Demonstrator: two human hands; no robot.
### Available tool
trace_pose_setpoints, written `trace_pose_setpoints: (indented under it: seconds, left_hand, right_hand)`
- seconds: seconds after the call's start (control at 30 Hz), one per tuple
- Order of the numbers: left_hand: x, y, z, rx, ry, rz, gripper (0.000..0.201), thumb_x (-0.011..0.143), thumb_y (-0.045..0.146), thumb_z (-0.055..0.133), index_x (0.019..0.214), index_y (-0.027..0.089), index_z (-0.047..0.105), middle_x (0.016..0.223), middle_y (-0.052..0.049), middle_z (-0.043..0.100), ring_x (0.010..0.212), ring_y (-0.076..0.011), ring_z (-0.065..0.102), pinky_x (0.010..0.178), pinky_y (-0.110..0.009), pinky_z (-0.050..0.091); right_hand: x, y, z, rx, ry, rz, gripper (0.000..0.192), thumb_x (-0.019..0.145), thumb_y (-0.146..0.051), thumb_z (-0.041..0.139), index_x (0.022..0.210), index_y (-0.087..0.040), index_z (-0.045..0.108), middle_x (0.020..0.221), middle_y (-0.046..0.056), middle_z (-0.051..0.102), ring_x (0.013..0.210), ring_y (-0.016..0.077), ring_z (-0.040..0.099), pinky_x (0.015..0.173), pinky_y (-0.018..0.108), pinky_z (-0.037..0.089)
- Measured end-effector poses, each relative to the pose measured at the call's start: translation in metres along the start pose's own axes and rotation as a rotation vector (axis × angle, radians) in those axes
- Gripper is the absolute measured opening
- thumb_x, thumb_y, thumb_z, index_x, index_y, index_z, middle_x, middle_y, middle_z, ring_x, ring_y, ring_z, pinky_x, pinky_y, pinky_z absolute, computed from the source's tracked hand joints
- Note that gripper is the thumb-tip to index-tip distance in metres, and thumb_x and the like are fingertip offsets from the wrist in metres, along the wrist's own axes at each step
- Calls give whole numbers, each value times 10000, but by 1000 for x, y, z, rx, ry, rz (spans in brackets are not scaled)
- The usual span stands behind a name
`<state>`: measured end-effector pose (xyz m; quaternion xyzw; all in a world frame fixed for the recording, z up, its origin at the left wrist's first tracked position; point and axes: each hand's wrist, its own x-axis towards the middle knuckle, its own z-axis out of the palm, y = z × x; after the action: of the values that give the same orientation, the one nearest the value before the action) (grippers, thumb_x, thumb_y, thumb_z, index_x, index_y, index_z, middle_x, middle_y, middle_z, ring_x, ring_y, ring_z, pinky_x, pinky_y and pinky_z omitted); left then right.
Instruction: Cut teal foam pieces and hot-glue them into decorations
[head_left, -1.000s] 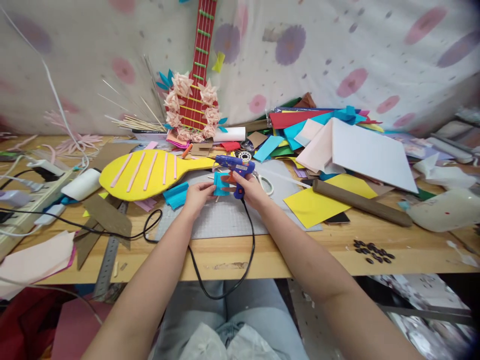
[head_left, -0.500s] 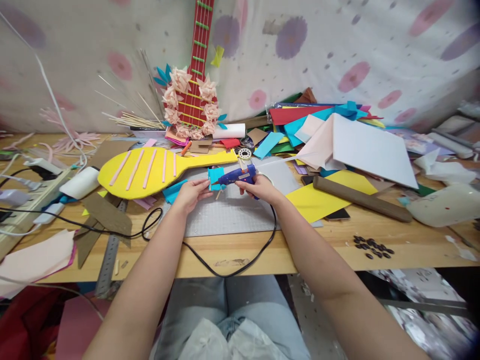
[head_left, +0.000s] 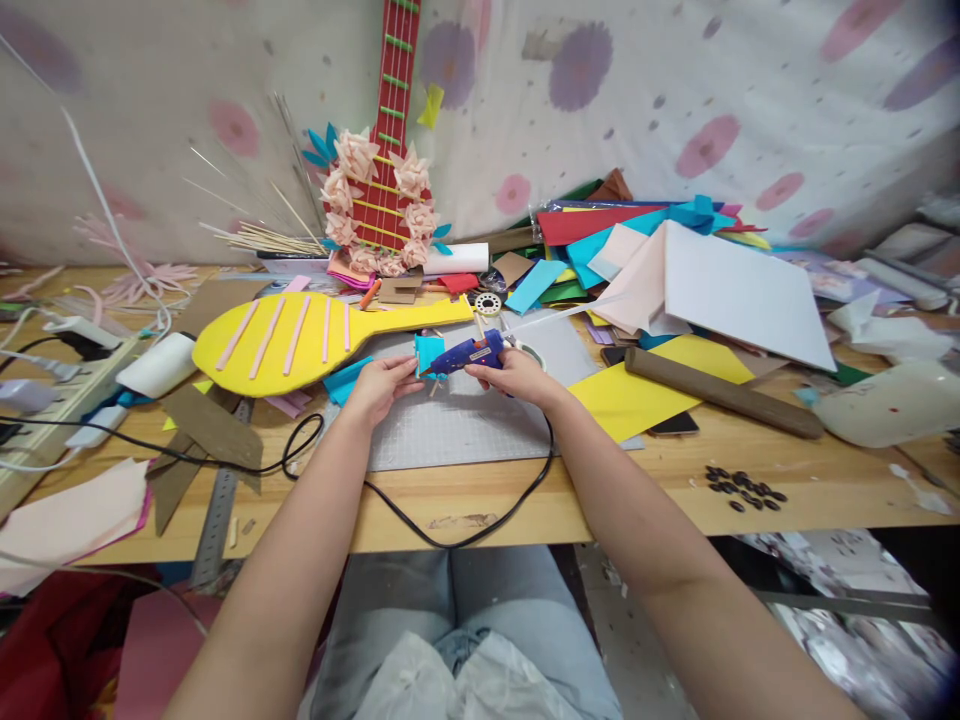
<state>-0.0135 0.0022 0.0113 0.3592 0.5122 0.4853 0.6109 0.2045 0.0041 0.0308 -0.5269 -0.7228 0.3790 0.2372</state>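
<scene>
Glue gun [head_left: 469,353] — gripped in your right hand [head_left: 517,374], nozzle against the teal piece [head_left: 428,352] your left hand [head_left: 382,385] pinches steady mid-desk.

I found bare room on the grey cutting mat [head_left: 480,425] just below my hands, and the wooden table edge [head_left: 817,490] lay open to the right, apart from scattered dark seeds [head_left: 742,490]. The black cord [head_left: 457,535] looped across the front. The yellow paddle cutout [head_left: 292,340] blocked the left, the paper pile [head_left: 675,270] and brown roll [head_left: 724,392] the right.
</scene>
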Motion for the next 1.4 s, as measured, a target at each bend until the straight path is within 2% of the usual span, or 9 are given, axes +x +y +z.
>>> trace_pose_setpoints:
  seconds: [0.3, 1.2, 1.4]
  left_hand:
    - [0, 0, 0, -27, -6, -4, 118, 668, 139, 682, 784, 118, 685, 734, -61, 699, 638, -121, 647, 599, -209, 537]
    - [-3, 1, 1, 49, -66, -38, 143, 673, 156, 695, 797, 85, 699, 742, -84, 698, 625, -133, 649, 597, -219, 536]
    - [-3, 1, 1, 54, -72, -44, 151, 663, 165, 706, 793, 89, 698, 725, -76, 697, 621, -129, 648, 593, -214, 537]
  right_hand:
    - [1, 2, 1, 4, 0, 3, 495, 676, -659, 518, 624, -167, 535, 578, 6, 563, 459, 83, 452, 485, 236, 357]
    - [3, 5, -2, 14, 122, 21, 508, 690, -661, 491, 580, -165, 510, 526, 0, 514, 495, 97, 455, 539, 247, 348]
    - [4, 7, -2, 15, 110, 27, 517, 688, -668, 489, 579, -163, 509, 543, 6, 526, 495, 94, 455, 529, 242, 347]
